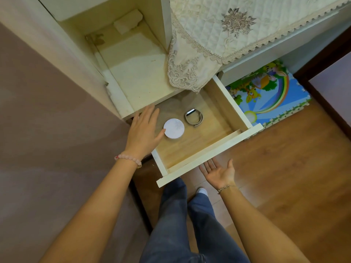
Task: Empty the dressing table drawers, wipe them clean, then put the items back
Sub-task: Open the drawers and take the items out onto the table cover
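In the pulled-out drawer (218, 114) under the desk's lace-edged cloth (218, 40): two items left on the wooden floor. Round white tin (174, 128) sits left-centre, a smart band (193, 117) lies just right of it and a bit farther back, apart from it.

Left hand (143, 133) is over the drawer's left edge, fingers spread flat, nothing grasped. Thumb tip is at the tin's left rim, touching or nearly; can't tell which. Reads as the reach-in before closing on the tin, so the emptying step, not wiping yet.

Right hand (218, 172) is palm-up, fingers loose, empty, just below the near front panel (209, 155) of the drawer. Not touching the panel as far as I can see. Likely placed there to steady or support the drawer front, or to receive an item, since the drawer is extended far out.

Cloth corner hangs over the drawer's far side and hides part of the interior, so there could be more back there. Open shelf (136, 73) to the left holds a pale block (128, 21) at the far end.

Next: close the grip across the tin's diameter, lift straight up. Band is close enough to get nudged if the fingers sweep right.
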`<act>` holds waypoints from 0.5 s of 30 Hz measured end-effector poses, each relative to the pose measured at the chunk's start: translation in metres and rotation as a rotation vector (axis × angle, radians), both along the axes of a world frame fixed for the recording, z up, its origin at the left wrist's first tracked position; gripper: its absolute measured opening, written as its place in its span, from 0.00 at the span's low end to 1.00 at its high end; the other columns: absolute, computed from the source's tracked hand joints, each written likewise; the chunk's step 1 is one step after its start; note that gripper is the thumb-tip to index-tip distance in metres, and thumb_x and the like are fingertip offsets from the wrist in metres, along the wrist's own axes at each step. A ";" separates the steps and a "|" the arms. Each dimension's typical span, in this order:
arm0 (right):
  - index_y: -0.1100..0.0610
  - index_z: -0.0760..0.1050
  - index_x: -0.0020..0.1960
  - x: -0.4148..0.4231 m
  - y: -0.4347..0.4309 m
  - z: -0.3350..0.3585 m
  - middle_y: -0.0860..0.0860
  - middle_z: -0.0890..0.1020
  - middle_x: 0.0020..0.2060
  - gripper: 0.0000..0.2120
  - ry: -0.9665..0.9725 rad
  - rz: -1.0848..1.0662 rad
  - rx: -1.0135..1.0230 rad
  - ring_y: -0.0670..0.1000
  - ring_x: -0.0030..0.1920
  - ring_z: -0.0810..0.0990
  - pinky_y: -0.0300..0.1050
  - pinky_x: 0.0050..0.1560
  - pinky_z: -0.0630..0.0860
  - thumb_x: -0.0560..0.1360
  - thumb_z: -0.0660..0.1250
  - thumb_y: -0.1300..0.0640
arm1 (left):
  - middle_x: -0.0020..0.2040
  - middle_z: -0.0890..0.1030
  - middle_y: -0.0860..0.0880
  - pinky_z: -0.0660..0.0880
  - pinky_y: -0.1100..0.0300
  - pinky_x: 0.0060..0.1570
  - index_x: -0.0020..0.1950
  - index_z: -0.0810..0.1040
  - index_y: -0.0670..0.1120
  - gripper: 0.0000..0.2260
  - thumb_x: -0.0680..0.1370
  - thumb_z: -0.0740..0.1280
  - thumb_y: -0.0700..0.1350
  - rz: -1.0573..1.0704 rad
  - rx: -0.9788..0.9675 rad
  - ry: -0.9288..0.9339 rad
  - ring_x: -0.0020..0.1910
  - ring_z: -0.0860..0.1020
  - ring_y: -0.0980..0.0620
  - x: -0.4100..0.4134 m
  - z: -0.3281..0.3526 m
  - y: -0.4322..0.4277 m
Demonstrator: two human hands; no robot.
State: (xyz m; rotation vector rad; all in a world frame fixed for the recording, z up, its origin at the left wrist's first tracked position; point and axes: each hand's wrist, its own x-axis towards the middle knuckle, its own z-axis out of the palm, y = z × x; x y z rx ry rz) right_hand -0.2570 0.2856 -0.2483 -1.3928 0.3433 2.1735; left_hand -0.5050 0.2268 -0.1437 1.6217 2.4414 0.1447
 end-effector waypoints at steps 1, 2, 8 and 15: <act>0.59 0.60 0.73 0.002 -0.001 0.001 0.57 0.65 0.72 0.36 0.000 -0.002 0.000 0.57 0.72 0.62 0.58 0.72 0.57 0.76 0.48 0.34 | 0.76 0.57 0.45 0.49 0.50 0.73 0.74 0.57 0.43 0.29 0.78 0.60 0.54 0.007 -0.002 -0.009 0.75 0.53 0.48 0.003 0.001 -0.002; 0.59 0.60 0.73 0.003 -0.002 0.001 0.57 0.65 0.72 0.36 0.000 -0.003 0.000 0.57 0.72 0.62 0.58 0.72 0.57 0.76 0.48 0.34 | 0.76 0.57 0.45 0.49 0.50 0.73 0.75 0.56 0.43 0.29 0.79 0.60 0.54 0.013 -0.005 -0.016 0.75 0.53 0.48 0.006 0.002 -0.003; 0.58 0.62 0.72 0.013 -0.002 0.009 0.56 0.67 0.71 0.34 -0.046 0.103 0.068 0.56 0.70 0.65 0.56 0.72 0.59 0.77 0.47 0.35 | 0.76 0.58 0.46 0.49 0.53 0.72 0.75 0.57 0.44 0.27 0.79 0.58 0.54 0.029 0.018 -0.024 0.75 0.54 0.49 0.019 0.011 -0.013; 0.54 0.61 0.72 0.035 -0.001 0.050 0.50 0.68 0.70 0.28 -0.204 0.500 0.449 0.51 0.69 0.67 0.54 0.71 0.60 0.78 0.50 0.39 | 0.72 0.65 0.46 0.54 0.51 0.71 0.73 0.63 0.43 0.25 0.78 0.61 0.52 0.032 0.112 -0.029 0.72 0.61 0.48 0.049 0.037 -0.032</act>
